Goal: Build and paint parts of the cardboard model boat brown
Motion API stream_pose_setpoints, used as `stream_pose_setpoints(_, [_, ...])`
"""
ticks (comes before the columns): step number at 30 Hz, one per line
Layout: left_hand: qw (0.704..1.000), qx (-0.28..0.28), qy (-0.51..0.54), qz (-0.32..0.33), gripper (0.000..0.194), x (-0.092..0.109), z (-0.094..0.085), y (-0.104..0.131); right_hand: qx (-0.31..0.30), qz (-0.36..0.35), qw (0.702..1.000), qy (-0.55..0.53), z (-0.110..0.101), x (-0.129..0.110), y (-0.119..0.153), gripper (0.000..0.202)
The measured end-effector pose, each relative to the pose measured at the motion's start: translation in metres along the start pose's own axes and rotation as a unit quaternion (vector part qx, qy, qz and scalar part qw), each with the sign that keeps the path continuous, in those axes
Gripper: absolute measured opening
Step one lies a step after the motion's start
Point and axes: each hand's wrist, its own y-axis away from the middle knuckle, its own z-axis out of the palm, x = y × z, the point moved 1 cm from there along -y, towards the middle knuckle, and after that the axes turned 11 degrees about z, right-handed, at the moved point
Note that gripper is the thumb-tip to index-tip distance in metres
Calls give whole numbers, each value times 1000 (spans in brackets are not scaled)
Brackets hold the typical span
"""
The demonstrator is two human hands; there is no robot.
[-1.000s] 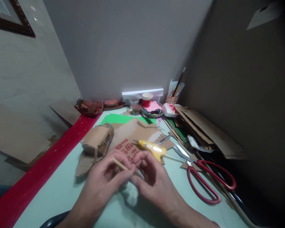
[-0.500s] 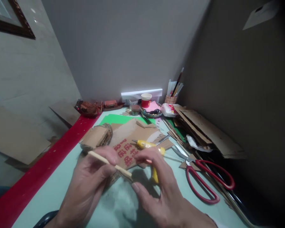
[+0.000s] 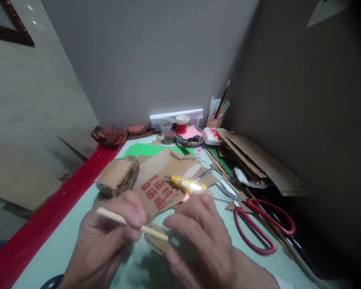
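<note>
My left hand (image 3: 112,235) pinches a thin pale wooden stick (image 3: 112,215) between thumb and fingers. Below the stick's right end is a small tan cardboard piece (image 3: 156,244), tilted, with a darker edge; whether it is fixed to the stick I cannot tell. Close by its right side is my right hand (image 3: 201,237), with forefinger bent and thumb apart, the thumb tip at or against the piece's edge. Just beyond the right hand lies a yellow glue gun (image 3: 186,184) on printed cardboard (image 3: 153,176). A cardboard model with a curved roof (image 3: 116,176) stands beyond my left hand.
Large red-handled scissors (image 3: 255,222) lie open at the right. Stacked cardboard sheets (image 3: 258,164) lean by the dark right wall. Behind are a red paper cup (image 3: 182,125), a brush holder (image 3: 214,122), green paper (image 3: 156,149) and small model boats (image 3: 106,136).
The stick and both hands sit slightly lower in view. The cardboard piece beneath the stick shows more of its face. My right thumb and forefinger have come closer to it.
</note>
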Motion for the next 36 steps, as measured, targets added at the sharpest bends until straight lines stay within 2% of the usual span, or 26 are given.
stream_pose_setpoints(7, [998, -11, -61, 30, 6, 2, 1, 0, -11, 12, 1000, -9, -2, 0, 0, 13])
stream_pose_setpoints(11, [996, -17, -80, 37, 8, 2, 2, -2, -22, 27, 999, -19, -3, 0, 0, 8])
stream_pose_setpoints(17, [996, -11, -87, 4, 5, 5, 5, -3, -27, 37, 999, -24, -3, 0, 1, 8])
stream_pose_setpoints(22, [995, 39, -68, -57, 6, 6, 9, -3, -17, 46, 998, -36, 0, 1, 1, 24])
stream_pose_setpoints(29, [989, 43, -143, 18, 10, 10, 12, -7, -27, 48, 998, -39, 1, 1, 1, 9])
stream_pose_setpoints(36, [988, 53, -146, -10, 9, 5, 5, -3, -7, 17, 1000, -21, 3, 0, 1, 11])
